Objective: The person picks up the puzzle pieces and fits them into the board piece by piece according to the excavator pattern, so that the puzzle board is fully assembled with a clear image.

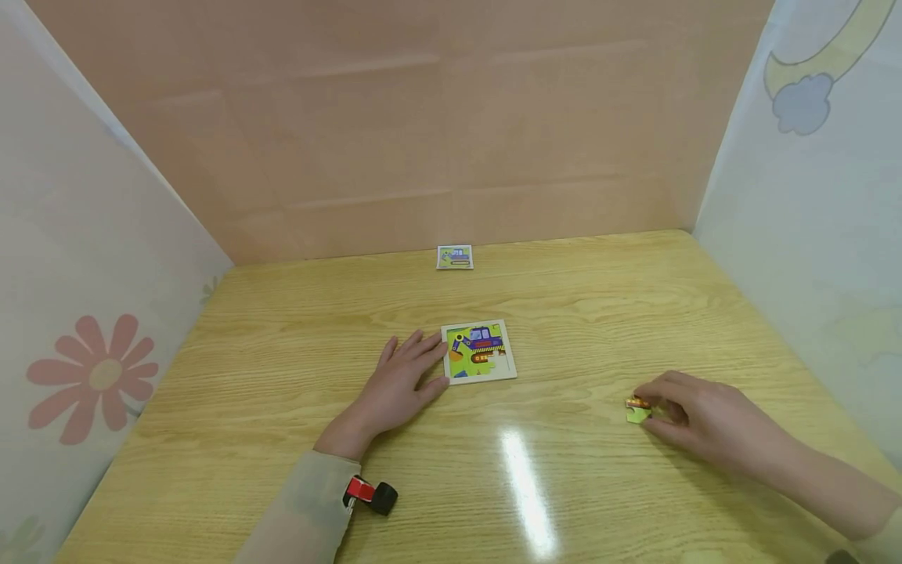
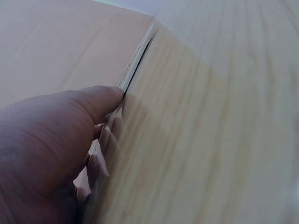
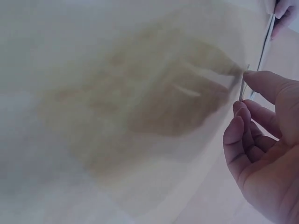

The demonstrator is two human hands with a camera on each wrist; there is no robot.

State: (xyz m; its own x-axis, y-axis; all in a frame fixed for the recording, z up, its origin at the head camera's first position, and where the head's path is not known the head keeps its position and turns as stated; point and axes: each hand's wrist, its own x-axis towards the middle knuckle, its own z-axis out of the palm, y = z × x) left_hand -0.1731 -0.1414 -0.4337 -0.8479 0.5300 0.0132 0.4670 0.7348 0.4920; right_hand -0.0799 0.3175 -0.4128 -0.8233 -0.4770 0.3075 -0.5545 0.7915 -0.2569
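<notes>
A square jigsaw puzzle board (image 1: 513, 365) with a pale frame lies flat on the table, showing a blue excavator on green. Its lower right part has a pale gap in the picture. My left hand (image 1: 400, 384) rests on the table, fingers spread, with the index finger and thumb touching the board's left edge; the left wrist view has the thumb (image 2: 105, 100) against that edge. To the right, my right hand (image 1: 705, 411) pinches a small green and orange puzzle piece (image 1: 636, 415) between thumb and fingers. The right wrist view catches this thin piece (image 3: 242, 88) edge-on.
A small picture card (image 1: 454, 257) with a similar excavator lies near the table's back edge. The wooden table (image 1: 338, 301) is bordered by a tan back panel (image 1: 451, 125) and pale side panels. A red and black strap (image 1: 369, 493) sits on the left sleeve.
</notes>
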